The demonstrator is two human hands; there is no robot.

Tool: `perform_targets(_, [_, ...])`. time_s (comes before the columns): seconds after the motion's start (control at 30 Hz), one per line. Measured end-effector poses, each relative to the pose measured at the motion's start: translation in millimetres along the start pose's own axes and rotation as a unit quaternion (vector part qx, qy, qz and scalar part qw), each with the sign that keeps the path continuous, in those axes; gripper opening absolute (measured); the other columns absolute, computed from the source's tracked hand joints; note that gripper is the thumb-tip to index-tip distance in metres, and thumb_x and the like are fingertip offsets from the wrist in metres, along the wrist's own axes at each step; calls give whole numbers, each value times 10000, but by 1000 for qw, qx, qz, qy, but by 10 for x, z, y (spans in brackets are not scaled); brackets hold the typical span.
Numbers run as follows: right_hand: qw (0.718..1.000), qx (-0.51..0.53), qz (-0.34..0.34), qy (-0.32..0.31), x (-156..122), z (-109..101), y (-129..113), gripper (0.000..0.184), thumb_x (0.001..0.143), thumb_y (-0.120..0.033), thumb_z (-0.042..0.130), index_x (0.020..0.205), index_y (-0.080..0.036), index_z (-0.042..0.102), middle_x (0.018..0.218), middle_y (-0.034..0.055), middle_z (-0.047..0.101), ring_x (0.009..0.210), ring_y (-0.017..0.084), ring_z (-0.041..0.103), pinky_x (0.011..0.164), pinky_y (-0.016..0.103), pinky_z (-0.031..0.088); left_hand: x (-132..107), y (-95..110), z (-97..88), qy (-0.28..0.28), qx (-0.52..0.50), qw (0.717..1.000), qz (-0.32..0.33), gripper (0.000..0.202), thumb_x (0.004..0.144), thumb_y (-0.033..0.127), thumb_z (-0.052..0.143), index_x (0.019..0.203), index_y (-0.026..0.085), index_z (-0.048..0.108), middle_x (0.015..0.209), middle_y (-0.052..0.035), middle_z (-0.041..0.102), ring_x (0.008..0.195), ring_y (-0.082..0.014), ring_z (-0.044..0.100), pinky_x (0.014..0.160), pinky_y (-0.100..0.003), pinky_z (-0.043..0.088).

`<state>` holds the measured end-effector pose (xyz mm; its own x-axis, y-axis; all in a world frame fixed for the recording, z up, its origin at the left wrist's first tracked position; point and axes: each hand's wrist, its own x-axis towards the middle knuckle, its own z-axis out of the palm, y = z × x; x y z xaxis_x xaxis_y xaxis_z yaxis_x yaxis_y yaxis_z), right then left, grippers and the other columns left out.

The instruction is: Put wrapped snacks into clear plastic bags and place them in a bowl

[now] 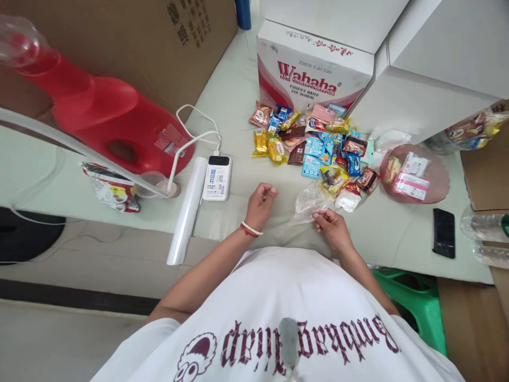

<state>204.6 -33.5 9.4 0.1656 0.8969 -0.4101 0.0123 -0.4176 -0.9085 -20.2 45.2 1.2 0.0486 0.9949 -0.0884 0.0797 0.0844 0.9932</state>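
Observation:
My right hand (332,227) pinches the edge of a clear plastic bag (308,202) that lies crumpled on the pale green table (238,106). My left hand (260,204), with a beaded bracelet at the wrist, hovers beside it with fingers curled in and nothing visible in them. Just beyond both hands lies a heap of small wrapped snacks (314,146) in yellow, blue, brown and red wrappers.
A Wahaha water carton (314,69) stands behind the snacks. A pink mesh basket (415,174) holds packets at the right, near a black phone (444,232). At the left are a power bank (217,178), a white roll (186,209), a red jug (103,114). A green stool (417,302) is below.

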Motion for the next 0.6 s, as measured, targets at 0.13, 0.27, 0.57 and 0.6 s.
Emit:
perform_targets(0.13, [1000, -10, -12, -19, 10, 43, 40, 408, 758, -551, 795, 926, -192, 695, 664, -26, 602, 554, 122, 491, 518, 257, 421, -81, 83, 159, -83, 120, 984, 99, 296, 844, 441, 732, 1045, 225, 703, 1068, -74, 676, 981, -215, 599, 910, -365, 480])
perform_targets(0.27, [998, -30, -40, -27, 60, 54, 20, 366, 802, -545, 768, 898, -200, 686, 681, -22, 619, 535, 116, 471, 505, 255, 395, -44, 90, 222, -120, 118, 980, 103, 186, 910, 386, 648, 839, 218, 686, 877, -45, 674, 912, -213, 605, 897, -369, 469])
perform_targets(0.57, [995, -75, -54, -31, -8, -51, -39, 339, 814, -543, 748, 839, -210, 688, 614, -39, 548, 528, 111, 388, 506, 252, 321, 1, 123, 132, -111, 76, 987, 93, 331, 888, 488, 676, 1085, 222, 653, 1214, -97, 664, 1109, -232, 596, 1001, -389, 448])
perform_targets(0.6, [994, -82, -62, -37, -13, -27, -60, 337, 818, -544, 744, 827, -212, 688, 618, -37, 549, 537, 114, 388, 516, 255, 320, 2, 133, 172, -127, 110, 979, 115, 312, 863, 479, 707, 1043, 226, 678, 1209, -98, 670, 1137, -251, 583, 1042, -417, 421])
